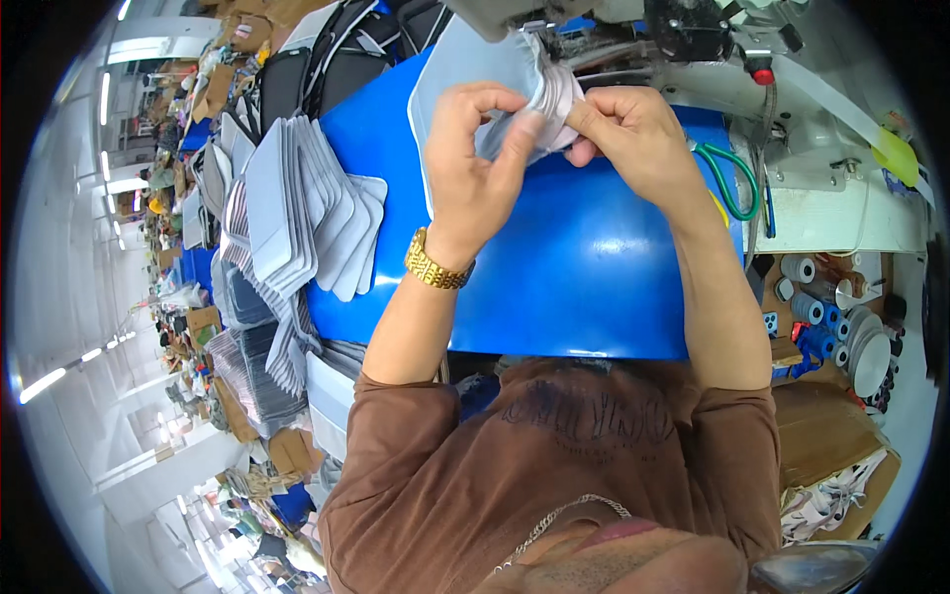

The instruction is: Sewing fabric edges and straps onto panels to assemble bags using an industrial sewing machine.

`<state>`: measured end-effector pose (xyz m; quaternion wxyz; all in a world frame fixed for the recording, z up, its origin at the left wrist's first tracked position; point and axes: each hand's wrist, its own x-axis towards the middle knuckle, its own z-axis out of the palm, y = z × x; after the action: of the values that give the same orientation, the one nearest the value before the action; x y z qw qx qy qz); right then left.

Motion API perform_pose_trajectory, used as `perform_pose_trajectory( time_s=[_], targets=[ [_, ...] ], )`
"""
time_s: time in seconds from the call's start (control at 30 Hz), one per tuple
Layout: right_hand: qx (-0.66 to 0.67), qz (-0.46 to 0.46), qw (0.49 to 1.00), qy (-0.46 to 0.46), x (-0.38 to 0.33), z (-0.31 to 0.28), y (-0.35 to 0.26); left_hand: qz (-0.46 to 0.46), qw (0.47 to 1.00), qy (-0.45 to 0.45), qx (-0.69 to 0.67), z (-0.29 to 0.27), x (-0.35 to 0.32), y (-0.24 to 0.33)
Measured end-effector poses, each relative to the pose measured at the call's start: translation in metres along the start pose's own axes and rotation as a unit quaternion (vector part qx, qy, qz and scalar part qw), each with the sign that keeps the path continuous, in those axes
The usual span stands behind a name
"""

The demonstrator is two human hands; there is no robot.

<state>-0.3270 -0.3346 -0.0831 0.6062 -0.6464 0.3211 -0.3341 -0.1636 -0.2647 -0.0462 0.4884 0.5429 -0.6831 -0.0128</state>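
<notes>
A light grey fabric panel (455, 64) with a pale edge lies under the sewing machine head (683, 30), at the far edge of the blue work surface (564, 267). My left hand (480, 148), with a gold watch on its wrist, curls thumb and fingers around the panel's gathered right side. Beside it, my right hand (628, 129) pinches the folded pale fabric strip (561, 99) between thumb and fingers. The machine's needle area is partly hidden behind the cloth.
Stacked grey panels (287, 208) fan out on the left, near black bags (302, 79). Green-handled scissors (737, 183) lie right of my right forearm. Thread spools (807, 307) fill a lower right shelf, above a cardboard box (831, 436).
</notes>
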Motion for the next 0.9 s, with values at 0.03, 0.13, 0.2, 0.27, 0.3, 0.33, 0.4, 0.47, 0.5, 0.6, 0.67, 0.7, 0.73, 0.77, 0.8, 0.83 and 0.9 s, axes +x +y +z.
perform_pose_trajectory(
  time_s=[0.03,0.13,0.2,0.27,0.3,0.33,0.4,0.47,0.5,0.6,0.67,0.7,0.73,0.77,0.8,0.83,0.9],
  targets=[
    [0.011,0.004,1.0,0.001,-0.004,0.003,0.003,-0.001,1.0,0.002,0.001,-0.002,-0.002,0.0],
    [0.077,0.006,0.997,-0.002,-0.006,0.025,0.021,-0.074,0.996,-0.017,-0.043,-0.005,-0.005,0.0],
    [0.122,0.071,0.99,-0.019,-0.003,0.041,0.038,-0.062,0.997,-0.007,-0.041,-0.002,-0.006,0.004],
    [0.243,0.02,0.969,-0.039,-0.005,0.053,0.051,-0.086,0.996,-0.015,-0.024,0.003,-0.007,0.009],
    [0.347,0.025,0.937,-0.026,-0.006,0.058,0.054,0.014,0.999,0.013,0.038,0.007,-0.007,0.011],
    [0.42,-0.039,0.905,-0.047,-0.006,0.063,0.056,0.099,0.99,0.027,0.098,0.01,-0.006,0.012],
    [0.477,-0.023,0.877,-0.058,-0.012,0.067,0.055,0.16,0.975,0.019,0.156,0.01,-0.001,0.009],
    [0.519,0.041,0.852,-0.047,-0.017,0.068,0.047,0.233,0.943,-0.012,0.237,0.002,0.006,0.005],
    [0.53,0.034,0.845,-0.065,-0.019,0.067,0.043,0.226,0.945,-0.011,0.235,-0.005,0.008,0.004],
    [0.516,0.089,0.85,-0.056,-0.023,0.064,0.03,0.27,0.894,-0.057,0.354,-0.022,0.011,0.01],
    [0.444,0.143,0.884,-0.022,-0.021,0.061,0.027,0.263,0.88,-0.097,0.384,-0.027,0.006,0.021],
    [0.454,0.131,0.88,-0.039,-0.019,0.06,0.026,0.234,0.865,-0.16,0.414,-0.028,0.005,0.026],
    [0.409,0.126,0.903,-0.025,-0.016,0.06,0.026,0.241,0.86,-0.183,0.411,-0.024,0.005,0.028],
    [0.357,0.13,0.925,0.0,-0.015,0.06,0.027,0.245,0.862,-0.171,0.409,-0.022,0.005,0.029],
    [0.361,0.12,0.925,-0.011,-0.012,0.061,0.029,0.216,0.895,-0.174,0.35,-0.019,0.005,0.03],
    [0.365,0.109,0.924,-0.011,-0.011,0.062,0.03,0.172,0.921,-0.19,0.293,-0.016,0.006,0.03],
    [0.37,0.1,0.923,-0.011,-0.011,0.064,0.033,0.176,0.932,-0.163,0.274,-0.012,0.003,0.03]
  ],
)
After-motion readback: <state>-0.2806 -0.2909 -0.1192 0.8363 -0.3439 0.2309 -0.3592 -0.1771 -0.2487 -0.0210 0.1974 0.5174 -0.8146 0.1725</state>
